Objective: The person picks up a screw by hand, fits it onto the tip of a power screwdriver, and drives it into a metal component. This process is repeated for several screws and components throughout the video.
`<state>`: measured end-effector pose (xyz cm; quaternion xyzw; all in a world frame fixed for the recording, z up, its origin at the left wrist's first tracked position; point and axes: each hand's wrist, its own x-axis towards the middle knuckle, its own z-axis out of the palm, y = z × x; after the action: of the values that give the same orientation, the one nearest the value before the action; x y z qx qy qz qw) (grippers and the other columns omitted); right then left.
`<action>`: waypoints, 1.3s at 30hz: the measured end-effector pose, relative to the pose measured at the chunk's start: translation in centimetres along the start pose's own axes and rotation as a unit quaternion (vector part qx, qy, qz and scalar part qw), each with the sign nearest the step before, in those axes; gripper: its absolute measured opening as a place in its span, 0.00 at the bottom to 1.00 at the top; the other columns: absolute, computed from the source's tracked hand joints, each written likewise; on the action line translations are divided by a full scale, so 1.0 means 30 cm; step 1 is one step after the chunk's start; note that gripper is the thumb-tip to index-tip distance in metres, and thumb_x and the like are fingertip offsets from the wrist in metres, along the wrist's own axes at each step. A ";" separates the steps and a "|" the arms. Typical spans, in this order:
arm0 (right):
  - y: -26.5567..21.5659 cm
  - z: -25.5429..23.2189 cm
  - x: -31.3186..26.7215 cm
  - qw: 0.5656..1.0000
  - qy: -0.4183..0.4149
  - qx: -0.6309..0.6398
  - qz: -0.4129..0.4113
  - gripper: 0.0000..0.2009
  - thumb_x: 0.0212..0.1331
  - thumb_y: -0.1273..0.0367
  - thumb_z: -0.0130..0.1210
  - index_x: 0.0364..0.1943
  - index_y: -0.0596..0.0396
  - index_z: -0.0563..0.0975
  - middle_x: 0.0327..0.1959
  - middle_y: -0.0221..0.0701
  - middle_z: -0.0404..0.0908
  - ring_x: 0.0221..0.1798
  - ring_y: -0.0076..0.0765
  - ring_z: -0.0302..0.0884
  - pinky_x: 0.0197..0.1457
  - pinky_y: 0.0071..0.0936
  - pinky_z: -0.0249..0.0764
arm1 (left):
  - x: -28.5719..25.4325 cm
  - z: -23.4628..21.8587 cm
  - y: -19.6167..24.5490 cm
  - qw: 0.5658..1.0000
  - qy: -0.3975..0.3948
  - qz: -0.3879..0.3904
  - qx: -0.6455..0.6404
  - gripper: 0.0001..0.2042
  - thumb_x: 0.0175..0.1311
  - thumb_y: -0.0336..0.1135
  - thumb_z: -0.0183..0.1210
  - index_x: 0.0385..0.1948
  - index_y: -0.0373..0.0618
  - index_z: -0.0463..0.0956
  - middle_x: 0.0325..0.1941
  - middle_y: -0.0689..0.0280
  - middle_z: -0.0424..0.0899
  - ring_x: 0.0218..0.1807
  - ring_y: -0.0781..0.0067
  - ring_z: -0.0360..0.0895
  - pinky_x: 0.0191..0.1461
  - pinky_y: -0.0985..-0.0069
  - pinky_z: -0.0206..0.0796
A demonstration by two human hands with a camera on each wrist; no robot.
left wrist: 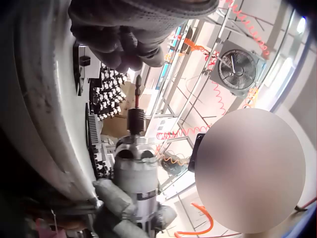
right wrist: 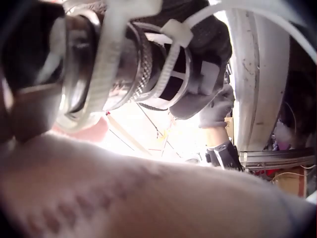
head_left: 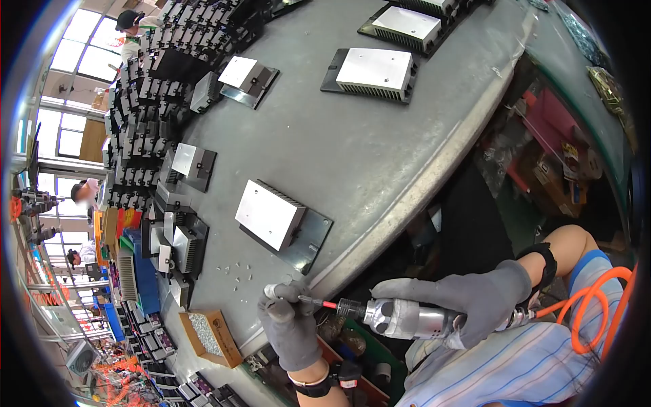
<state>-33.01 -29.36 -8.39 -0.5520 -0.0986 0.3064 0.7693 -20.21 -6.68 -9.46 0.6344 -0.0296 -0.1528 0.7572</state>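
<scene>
In the head view my gloved right hand (head_left: 475, 298) grips a silver pneumatic screwdriver (head_left: 413, 319), its bit facing left. An orange air hose (head_left: 583, 302) runs from its back end. My gloved left hand (head_left: 288, 319) is at the bit's tip, fingers bent; I cannot tell whether they pinch anything. In the left wrist view the bit (left wrist: 137, 91) points up at those fingers (left wrist: 130, 54). On the table just beyond lies a finned heat sink (head_left: 270, 214) on a dark metal plate (head_left: 312, 241). Small screws (head_left: 237, 275) are scattered near it.
A cardboard box (head_left: 220, 332) of screws stands at the table's near left edge. More heat sinks (head_left: 376, 69) lie farther back, and rows of black-and-silver units (head_left: 139, 136) fill the left side. Below the table edge (head_left: 413, 193) are bins and boxes.
</scene>
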 end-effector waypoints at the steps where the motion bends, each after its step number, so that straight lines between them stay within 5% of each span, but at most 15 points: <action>1: 0.008 0.000 0.001 1.000 0.001 0.001 0.000 0.50 0.40 0.69 0.61 0.68 0.49 0.39 0.41 0.36 0.72 0.36 0.33 0.76 0.41 0.28 0.70 | 0.003 0.004 -0.001 1.000 -0.017 0.005 0.008 0.25 0.53 0.59 0.60 0.22 0.40 0.71 0.23 0.62 0.72 0.23 0.77 0.64 0.25 0.82 0.53; 8: 0.009 -0.003 0.004 1.000 -0.008 -0.025 -0.015 0.49 0.39 0.72 0.56 0.68 0.47 0.39 0.38 0.39 0.73 0.33 0.37 0.76 0.39 0.30 0.71 | 0.004 0.050 0.010 0.961 0.015 0.141 0.239 0.27 0.55 0.62 0.54 0.21 0.41 0.69 0.23 0.67 0.70 0.28 0.78 0.64 0.32 0.79 0.55; 13: -0.001 -0.009 0.005 1.000 -0.011 -0.025 -0.003 0.49 0.41 0.70 0.56 0.68 0.47 0.38 0.37 0.41 0.74 0.33 0.38 0.77 0.38 0.30 0.70 | 0.010 0.013 0.024 0.932 -0.069 0.233 0.268 0.23 0.50 0.53 0.64 0.21 0.38 0.72 0.24 0.66 0.72 0.29 0.77 0.65 0.33 0.80 0.55; 19: -0.004 -0.011 0.002 0.997 -0.047 -0.053 0.019 0.48 0.42 0.67 0.56 0.68 0.48 0.38 0.34 0.43 0.74 0.34 0.42 0.77 0.39 0.34 0.70 | 0.016 0.002 0.040 0.934 -0.087 0.233 0.257 0.22 0.42 0.55 0.66 0.20 0.40 0.78 0.22 0.65 0.78 0.28 0.74 0.69 0.30 0.79 0.59; 21: -0.006 -0.007 0.005 0.997 -0.042 -0.054 0.028 0.50 0.35 0.71 0.53 0.68 0.49 0.38 0.47 0.43 0.72 0.44 0.46 0.75 0.47 0.31 0.68 | 0.018 -0.002 0.053 0.930 -0.103 0.224 0.273 0.22 0.39 0.55 0.66 0.19 0.41 0.79 0.21 0.66 0.78 0.28 0.74 0.70 0.30 0.79 0.59; 28: -0.059 -0.036 0.013 0.988 -0.112 -0.064 0.090 0.50 0.37 0.72 0.51 0.68 0.48 0.36 0.43 0.41 0.73 0.40 0.40 0.76 0.44 0.29 0.69 | 0.037 -0.041 0.084 0.912 -0.187 0.219 0.292 0.19 0.28 0.52 0.66 0.16 0.44 0.80 0.19 0.69 0.79 0.27 0.74 0.71 0.31 0.79 0.62; 31: -0.035 -0.049 0.014 0.988 -0.136 -0.019 0.071 0.49 0.37 0.73 0.51 0.68 0.49 0.37 0.43 0.40 0.72 0.38 0.36 0.76 0.42 0.29 0.70 | 0.049 -0.038 0.098 0.892 -0.239 0.252 0.291 0.18 0.28 0.51 0.66 0.16 0.45 0.80 0.18 0.69 0.80 0.27 0.74 0.72 0.30 0.79 0.62; 33: 0.029 -0.048 0.032 0.946 -0.186 0.265 0.025 0.48 0.38 0.74 0.51 0.69 0.48 0.39 0.46 0.40 0.70 0.38 0.33 0.75 0.41 0.30 0.72 | 0.047 -0.038 0.108 0.886 -0.241 0.256 0.303 0.18 0.28 0.51 0.65 0.16 0.46 0.81 0.18 0.69 0.80 0.26 0.74 0.72 0.29 0.79 0.62; 35: 0.062 -0.045 0.017 0.923 -0.194 0.330 0.039 0.47 0.39 0.72 0.52 0.68 0.48 0.41 0.45 0.43 0.70 0.38 0.38 0.75 0.41 0.32 0.72 | 0.042 -0.036 0.121 0.879 -0.245 0.259 0.317 0.18 0.28 0.51 0.65 0.16 0.46 0.81 0.18 0.69 0.80 0.26 0.74 0.72 0.29 0.79 0.62; 37: 0.040 -0.038 0.006 0.897 -0.200 0.391 0.053 0.46 0.41 0.70 0.54 0.68 0.48 0.42 0.45 0.46 0.69 0.38 0.44 0.76 0.41 0.34 0.72 | 0.040 -0.032 0.132 0.911 -0.222 0.140 0.317 0.17 0.31 0.50 0.67 0.16 0.45 0.81 0.19 0.68 0.80 0.24 0.74 0.72 0.29 0.79 0.62; 38: -0.017 -0.025 -0.004 0.983 -0.128 0.126 0.050 0.45 0.42 0.69 0.54 0.68 0.48 0.42 0.43 0.44 0.70 0.39 0.43 0.76 0.42 0.35 0.72 | 0.038 -0.030 0.133 0.911 -0.222 0.141 0.317 0.17 0.31 0.50 0.67 0.16 0.45 0.81 0.19 0.68 0.80 0.24 0.74 0.72 0.29 0.79 0.62; 39: -0.061 -0.018 -0.011 0.987 -0.044 -0.149 0.044 0.45 0.43 0.69 0.54 0.68 0.48 0.41 0.42 0.43 0.71 0.40 0.43 0.76 0.42 0.35 0.72 | 0.036 -0.027 0.133 0.916 -0.214 0.087 0.329 0.18 0.33 0.51 0.69 0.17 0.44 0.81 0.19 0.67 0.80 0.25 0.74 0.72 0.30 0.79 0.62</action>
<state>-32.34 -30.34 -6.85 -0.6504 -0.1529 0.3454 0.6590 -18.20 -5.62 -5.92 0.7949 -0.2945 -0.1995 0.4915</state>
